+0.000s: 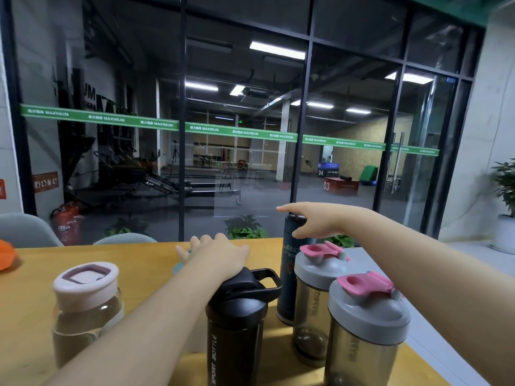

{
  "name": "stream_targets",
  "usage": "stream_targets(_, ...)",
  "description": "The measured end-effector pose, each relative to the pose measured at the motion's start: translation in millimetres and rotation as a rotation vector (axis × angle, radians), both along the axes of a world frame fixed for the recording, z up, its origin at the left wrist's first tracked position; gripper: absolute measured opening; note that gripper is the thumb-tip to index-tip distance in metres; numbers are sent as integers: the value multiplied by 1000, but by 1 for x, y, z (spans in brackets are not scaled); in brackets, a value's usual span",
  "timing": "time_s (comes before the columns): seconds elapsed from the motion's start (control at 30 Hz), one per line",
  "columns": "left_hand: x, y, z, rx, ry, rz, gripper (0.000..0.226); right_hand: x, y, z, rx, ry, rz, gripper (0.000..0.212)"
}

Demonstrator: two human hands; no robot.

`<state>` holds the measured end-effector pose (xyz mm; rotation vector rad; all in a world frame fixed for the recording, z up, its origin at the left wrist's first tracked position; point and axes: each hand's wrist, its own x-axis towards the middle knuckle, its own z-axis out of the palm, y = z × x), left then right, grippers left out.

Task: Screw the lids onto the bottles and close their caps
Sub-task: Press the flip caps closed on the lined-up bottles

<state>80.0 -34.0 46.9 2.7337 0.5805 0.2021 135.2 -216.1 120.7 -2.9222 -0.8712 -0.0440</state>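
On the wooden table my left hand reaches forward and curls over a light-blue lid that it mostly hides. My right hand is at the top of a tall dark bottle. Its dark cap lies between the straight index finger and the thumb. Nearer me stand a black sport bottle with its black lid on, two grey-lidded shakers with pink flip caps, and a clear bottle with a white and mauve lid.
An orange object lies at the table's left edge. Two pale chair backs stand behind the table, in front of a glass wall. The table's right edge runs close beside the shakers. A potted plant stands at the far right.
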Motion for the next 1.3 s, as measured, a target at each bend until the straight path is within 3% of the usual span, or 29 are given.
stream_targets(0.3, -3, -2, 4, 89, -165, -78, 61, -48, 0, -17, 128, -138, 58, 45)
stream_targets(0.5, -15, -6, 9, 64, -457, -217, 38, -51, -8, -35, 187, -165, -48, 34)
stream_targets(0.57, -21, -8, 12, -43, -536, -290, 36, -51, -11, -37, 231, -125, -70, 29)
stream_targets(0.67, -34, 0, 21, -116, -379, -462, 31, -51, -13, -38, 294, -92, -85, 25)
stream_targets(0.73, -45, 7, 27, -4, -180, -572, 41, -50, -13, -40, 315, -84, -88, 24)
stream_targets(0.83, -56, 11, 32, 220, -24, -590, 65, -50, -13, -41, 339, -70, -91, 23)
stream_targets(0.93, -58, 8, 32, 378, 37, -583, 59, -51, -14, -41, 344, -55, -92, 23)
stream_targets(1.07, -59, 6, 31, 342, 100, -608, 51, -52, -15, -41, 360, -43, -93, 23)
stream_targets(1.3, -51, 5, 25, 314, 24, -658, 42, -52, -15, -41, 405, -11, -100, 24)
